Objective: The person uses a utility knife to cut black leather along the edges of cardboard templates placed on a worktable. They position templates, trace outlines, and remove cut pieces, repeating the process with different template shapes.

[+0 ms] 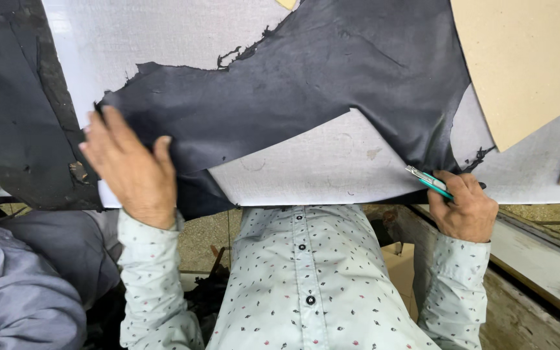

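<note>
Two bare hands work a ragged-edged sheet of black leather spread across a white cutting board. The left hand presses flat, fingers spread, on its near-left edge; the right hand grips a teal-handled utility knife at its lower right tip.

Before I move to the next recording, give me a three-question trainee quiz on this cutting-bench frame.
1. True or false: the left hand lies flat on the dark leather sheet.
2. Which hand holds the teal-handled knife?
A. left hand
B. right hand
C. neither
3. Fill in: the tan board lies at the upper ____ of the view, over the white cutting surface.

Key
1. True: its palm is down near the sheet's left edge.
2. B: the fingers are closed around the handle, blade pointing up and left at the sheet's lower right edge.
3. right
</note>
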